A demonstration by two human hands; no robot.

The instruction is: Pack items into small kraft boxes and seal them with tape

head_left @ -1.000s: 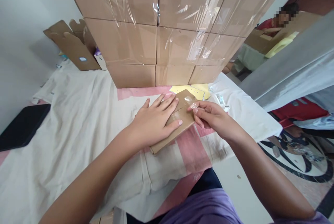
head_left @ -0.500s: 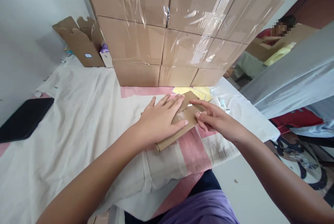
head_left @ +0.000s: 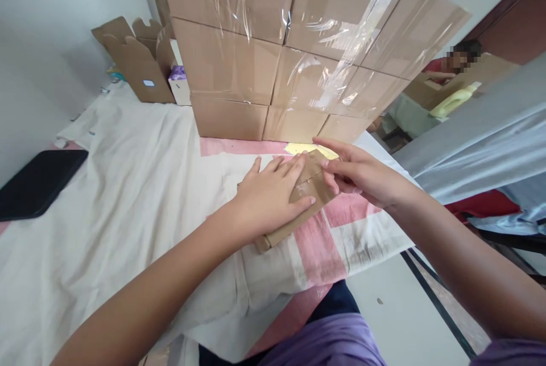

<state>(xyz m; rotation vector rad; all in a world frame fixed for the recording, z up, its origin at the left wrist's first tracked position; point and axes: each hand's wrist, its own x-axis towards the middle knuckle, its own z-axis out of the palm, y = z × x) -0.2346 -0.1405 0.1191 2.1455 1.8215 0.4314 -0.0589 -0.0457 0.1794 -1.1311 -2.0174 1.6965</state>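
On the cloth-covered counter (head_left: pixel 149 184), flat cardboard box (head_left: pixel 318 186) looks closed, clear tape (head_left: pixel 301 188) apparently on; remaining taping unclear. Left hand (head_left: pixel 275 201) spread flat on it; right hand (head_left: pixel 358 169) at far end, can't tell if pinching.

A table (head_left: pixel 157 184) draped in creased cream-and-pink cloth (head_left: pixel 319 255) carries cardboard in several forms. Flat on the cloth, directly beneath the outspread left hand (head_left: pixel 273 198) and beside the right hand (head_left: pixel 356 172), lies a slim cardboard box (head_left: pixel 319 188). Just beyond the hands rises a stack of taped cartons (head_left: pixel 236 64). Farther off, beyond and left of the left hand, stand an open-topped carton (head_left: pixel 136 73) and a white-and-purple box (head_left: pixel 181 91); well left of that hand rests a flat black object (head_left: pixel 42 184).
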